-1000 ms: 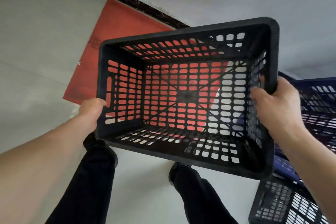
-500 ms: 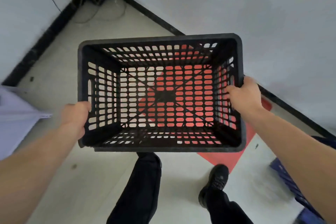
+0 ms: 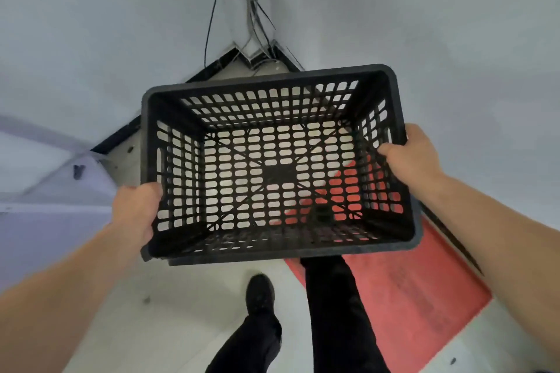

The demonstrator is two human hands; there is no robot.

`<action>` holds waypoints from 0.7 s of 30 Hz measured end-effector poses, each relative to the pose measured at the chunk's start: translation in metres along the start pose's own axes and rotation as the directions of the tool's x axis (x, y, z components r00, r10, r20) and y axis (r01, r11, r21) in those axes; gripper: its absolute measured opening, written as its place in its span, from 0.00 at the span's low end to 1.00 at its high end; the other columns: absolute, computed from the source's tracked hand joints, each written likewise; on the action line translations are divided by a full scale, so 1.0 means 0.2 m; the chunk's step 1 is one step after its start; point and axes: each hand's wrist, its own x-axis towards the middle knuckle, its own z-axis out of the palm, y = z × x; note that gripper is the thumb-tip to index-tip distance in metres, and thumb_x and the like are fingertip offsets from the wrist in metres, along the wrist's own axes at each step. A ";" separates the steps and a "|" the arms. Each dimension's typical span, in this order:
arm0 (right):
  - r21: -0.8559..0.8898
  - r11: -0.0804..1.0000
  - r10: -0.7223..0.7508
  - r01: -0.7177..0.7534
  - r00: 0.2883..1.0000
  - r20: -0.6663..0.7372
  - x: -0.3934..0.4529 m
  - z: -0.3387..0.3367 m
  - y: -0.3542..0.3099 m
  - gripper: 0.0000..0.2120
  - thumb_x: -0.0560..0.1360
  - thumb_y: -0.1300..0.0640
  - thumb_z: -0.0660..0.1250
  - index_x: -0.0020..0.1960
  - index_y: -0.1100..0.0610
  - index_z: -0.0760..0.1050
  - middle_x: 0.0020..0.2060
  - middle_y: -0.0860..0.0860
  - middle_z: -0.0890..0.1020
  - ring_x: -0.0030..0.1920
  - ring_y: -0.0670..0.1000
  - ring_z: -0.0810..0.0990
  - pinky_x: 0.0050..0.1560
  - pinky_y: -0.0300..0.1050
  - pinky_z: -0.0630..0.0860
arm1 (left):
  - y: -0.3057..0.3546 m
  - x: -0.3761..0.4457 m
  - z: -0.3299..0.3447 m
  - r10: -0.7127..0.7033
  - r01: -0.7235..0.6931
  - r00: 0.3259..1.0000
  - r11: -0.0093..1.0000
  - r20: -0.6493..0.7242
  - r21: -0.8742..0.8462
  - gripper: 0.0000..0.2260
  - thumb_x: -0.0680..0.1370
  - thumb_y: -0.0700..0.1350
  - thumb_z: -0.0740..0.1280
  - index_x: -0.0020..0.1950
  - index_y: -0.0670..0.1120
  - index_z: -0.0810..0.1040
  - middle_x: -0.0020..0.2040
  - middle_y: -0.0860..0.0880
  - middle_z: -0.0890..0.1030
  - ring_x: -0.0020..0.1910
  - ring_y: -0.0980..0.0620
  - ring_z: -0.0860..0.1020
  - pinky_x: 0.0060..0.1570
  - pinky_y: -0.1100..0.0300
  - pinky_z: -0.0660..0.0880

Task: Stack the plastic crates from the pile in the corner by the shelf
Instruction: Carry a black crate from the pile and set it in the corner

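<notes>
Crate: black perforated plastic crate (image 3: 272, 166), open side up, held above the floor.
Left hand (image 3: 135, 212): clasps its left rim.
Right hand (image 3: 409, 154): clasps its right rim.

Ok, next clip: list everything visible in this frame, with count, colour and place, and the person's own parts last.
crate: one, black, open top up, held centre frame above the floor
mat: one, red, on the floor lower right, partly under the crate
cables: several, dark and grey, running down the wall corner
shelf: one, pale, at left edge
left hand: gripping the crate's left rim
right hand: gripping the right rim
legs: two, black trousers, bottom centre
</notes>
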 end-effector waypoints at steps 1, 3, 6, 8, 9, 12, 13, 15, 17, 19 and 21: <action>0.006 1.000 -0.016 0.016 0.999 0.031 0.06 0.02 -0.06 0.22 0.77 0.59 0.69 0.70 0.55 0.71 0.54 0.51 0.79 0.55 0.56 0.79 0.55 0.51 0.76 | 0.02 0.02 0.00 -0.016 0.016 1.000 1.000 -0.015 -0.010 0.07 0.70 0.36 0.63 0.47 0.39 0.73 0.41 0.42 0.78 0.43 0.40 0.79 0.44 0.48 0.78; 0.011 0.999 -0.032 0.032 0.996 0.088 0.19 0.08 -0.16 0.24 0.76 0.58 0.69 0.71 0.55 0.70 0.55 0.50 0.79 0.58 0.56 0.80 0.61 0.57 0.77 | 0.05 0.05 0.00 -0.059 0.057 0.997 0.997 -0.042 -0.046 0.05 0.69 0.36 0.64 0.44 0.41 0.73 0.42 0.41 0.79 0.44 0.39 0.79 0.44 0.48 0.78; 0.011 0.998 -0.059 0.058 0.988 0.142 0.34 0.15 -0.26 0.24 0.76 0.58 0.70 0.71 0.56 0.70 0.55 0.50 0.79 0.56 0.55 0.79 0.58 0.53 0.75 | 0.08 0.09 0.01 -0.130 0.124 0.988 0.989 -0.080 -0.078 0.10 0.68 0.38 0.65 0.49 0.40 0.75 0.50 0.37 0.81 0.51 0.36 0.80 0.53 0.39 0.77; 0.000 0.997 -0.082 0.083 0.978 0.193 0.42 0.21 -0.33 0.25 0.75 0.59 0.70 0.71 0.56 0.70 0.54 0.50 0.79 0.55 0.54 0.79 0.56 0.52 0.75 | 0.07 0.12 0.01 -0.168 0.158 0.980 0.983 -0.111 -0.089 0.06 0.70 0.39 0.65 0.46 0.43 0.74 0.51 0.37 0.81 0.52 0.36 0.80 0.56 0.38 0.76; -0.001 0.996 -0.088 0.090 0.973 0.215 0.46 0.25 -0.36 0.25 0.75 0.59 0.70 0.71 0.55 0.70 0.54 0.49 0.79 0.54 0.53 0.79 0.56 0.51 0.75 | 0.06 0.13 0.01 -0.189 0.177 0.973 0.980 -0.133 -0.093 0.04 0.71 0.39 0.65 0.45 0.43 0.74 0.50 0.38 0.81 0.52 0.36 0.80 0.56 0.37 0.76; -0.007 0.994 -0.099 0.105 0.955 0.281 0.57 0.36 -0.45 0.25 0.75 0.59 0.70 0.70 0.55 0.70 0.53 0.48 0.80 0.53 0.52 0.79 0.53 0.50 0.75 | 0.07 0.19 0.04 -0.231 0.207 0.963 0.964 -0.141 -0.166 0.04 0.73 0.37 0.64 0.47 0.42 0.73 0.49 0.38 0.81 0.50 0.36 0.80 0.55 0.37 0.76; -0.013 0.994 -0.101 0.110 0.950 0.295 0.61 0.41 -0.47 0.24 0.75 0.59 0.70 0.70 0.55 0.70 0.52 0.48 0.80 0.52 0.52 0.80 0.52 0.50 0.75 | 0.05 0.23 0.05 -0.245 0.218 0.959 0.959 -0.144 -0.181 0.03 0.74 0.37 0.64 0.46 0.42 0.73 0.48 0.38 0.80 0.49 0.36 0.80 0.54 0.37 0.77; -0.027 0.992 -0.106 0.121 0.941 0.321 0.69 0.52 -0.50 0.23 0.75 0.59 0.70 0.68 0.54 0.70 0.50 0.46 0.80 0.51 0.50 0.80 0.52 0.51 0.76 | 0.00 0.32 0.09 -0.276 0.243 0.948 0.948 -0.157 -0.204 0.02 0.75 0.36 0.63 0.44 0.42 0.71 0.45 0.38 0.79 0.48 0.36 0.80 0.54 0.39 0.77; -0.042 0.991 -0.105 0.126 0.935 0.338 0.77 0.63 -0.52 0.22 0.75 0.59 0.70 0.68 0.53 0.70 0.51 0.46 0.80 0.51 0.50 0.80 0.53 0.53 0.77 | -0.04 0.42 0.14 -0.299 0.260 0.942 0.937 -0.150 -0.233 0.02 0.75 0.36 0.63 0.46 0.42 0.71 0.44 0.39 0.78 0.48 0.36 0.79 0.53 0.41 0.77; -0.049 0.992 -0.094 0.119 0.931 0.354 0.84 0.75 -0.53 0.23 0.75 0.60 0.70 0.68 0.54 0.70 0.51 0.47 0.80 0.52 0.51 0.80 0.52 0.53 0.77 | -0.10 0.53 0.18 -0.334 0.288 0.932 0.919 -0.143 -0.268 0.05 0.75 0.37 0.63 0.51 0.41 0.71 0.48 0.37 0.79 0.50 0.35 0.79 0.52 0.41 0.77; -0.033 0.995 -0.077 0.095 0.930 0.361 0.91 0.86 -0.54 0.23 0.75 0.60 0.70 0.69 0.55 0.71 0.53 0.50 0.81 0.53 0.52 0.81 0.50 0.53 0.78 | -0.16 0.65 0.23 -0.355 0.309 0.927 0.907 -0.125 -0.285 0.09 0.75 0.37 0.63 0.54 0.40 0.71 0.53 0.35 0.79 0.52 0.34 0.79 0.53 0.41 0.77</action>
